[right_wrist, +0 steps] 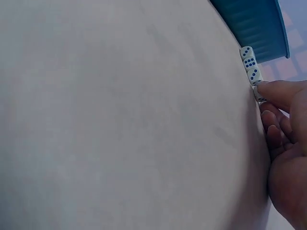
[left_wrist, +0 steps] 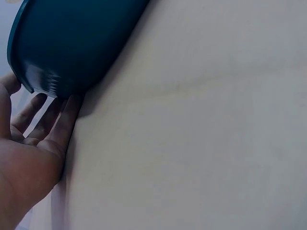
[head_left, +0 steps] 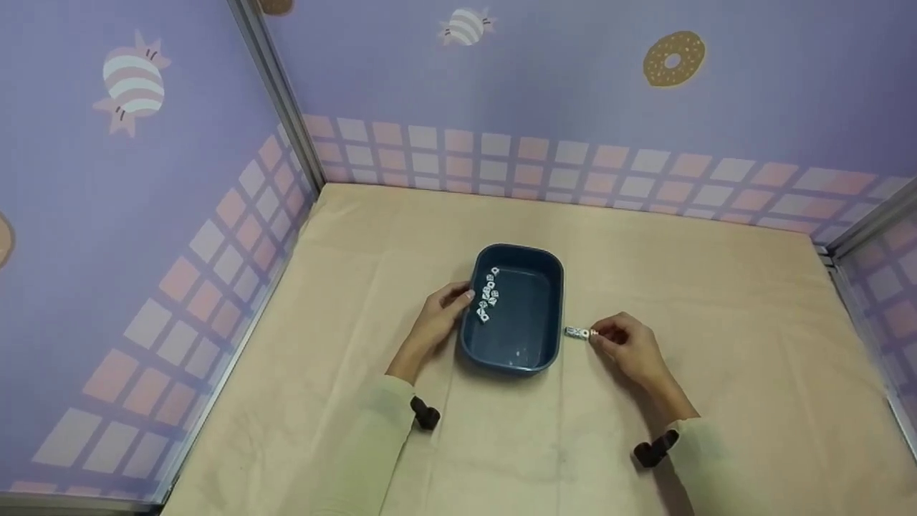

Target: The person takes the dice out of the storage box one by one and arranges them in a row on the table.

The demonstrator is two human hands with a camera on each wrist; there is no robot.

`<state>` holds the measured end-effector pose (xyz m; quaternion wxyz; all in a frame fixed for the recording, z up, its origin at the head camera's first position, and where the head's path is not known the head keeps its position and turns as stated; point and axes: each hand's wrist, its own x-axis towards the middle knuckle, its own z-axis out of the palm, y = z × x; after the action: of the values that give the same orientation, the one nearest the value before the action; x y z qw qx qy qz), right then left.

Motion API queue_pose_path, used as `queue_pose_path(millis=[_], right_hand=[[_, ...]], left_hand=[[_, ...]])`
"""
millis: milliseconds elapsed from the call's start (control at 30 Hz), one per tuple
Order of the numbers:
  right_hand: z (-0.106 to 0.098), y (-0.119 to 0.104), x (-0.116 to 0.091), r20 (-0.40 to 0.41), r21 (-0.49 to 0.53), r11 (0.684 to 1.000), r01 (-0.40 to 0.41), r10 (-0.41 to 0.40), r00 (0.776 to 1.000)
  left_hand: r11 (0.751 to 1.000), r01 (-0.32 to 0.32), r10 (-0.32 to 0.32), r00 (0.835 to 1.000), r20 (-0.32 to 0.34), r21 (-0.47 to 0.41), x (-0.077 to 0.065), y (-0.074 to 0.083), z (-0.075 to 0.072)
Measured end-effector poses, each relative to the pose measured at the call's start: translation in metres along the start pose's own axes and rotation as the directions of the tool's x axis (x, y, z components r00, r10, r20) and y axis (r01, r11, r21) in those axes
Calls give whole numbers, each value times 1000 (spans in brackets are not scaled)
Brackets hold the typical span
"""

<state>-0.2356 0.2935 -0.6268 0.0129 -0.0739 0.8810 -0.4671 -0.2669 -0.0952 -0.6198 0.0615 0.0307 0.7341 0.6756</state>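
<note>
A dark blue plastic bin [head_left: 526,315] stands on the cloth-covered table, with several white dice [head_left: 489,292] lying in a loose line along its left inner side. My left hand [head_left: 438,315] grips the bin's left side, thumb over the rim; in the left wrist view the fingers [left_wrist: 62,124] reach against its outer wall and base. Just right of the bin, a short row of dice [head_left: 575,332] lies on the cloth. At the row's right end my right hand [head_left: 630,347] pinches a die [right_wrist: 260,93], partly hidden by the thumb. Blue pips show on the dice in the right wrist view.
Beige cloth [head_left: 387,244] with creases covers the table. A purple wall with candy and donut prints [head_left: 573,86] rises behind, and similar panels stand at the left and right. Dark wrist cameras [head_left: 653,451] sit on both sleeves.
</note>
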Motion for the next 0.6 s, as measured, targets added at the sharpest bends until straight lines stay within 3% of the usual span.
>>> queue_pose_path(millis=[300,600], right_hand=[[-1,-2,4,55,14,1000,-11,11,998],[2,-1,4,44,-34,998,53,-52,998]], left_hand=[[1000,-5,5,1000,-5,-14,1,-1,-1],[1000,28,-28,1000,-4,-11,1,1,1]])
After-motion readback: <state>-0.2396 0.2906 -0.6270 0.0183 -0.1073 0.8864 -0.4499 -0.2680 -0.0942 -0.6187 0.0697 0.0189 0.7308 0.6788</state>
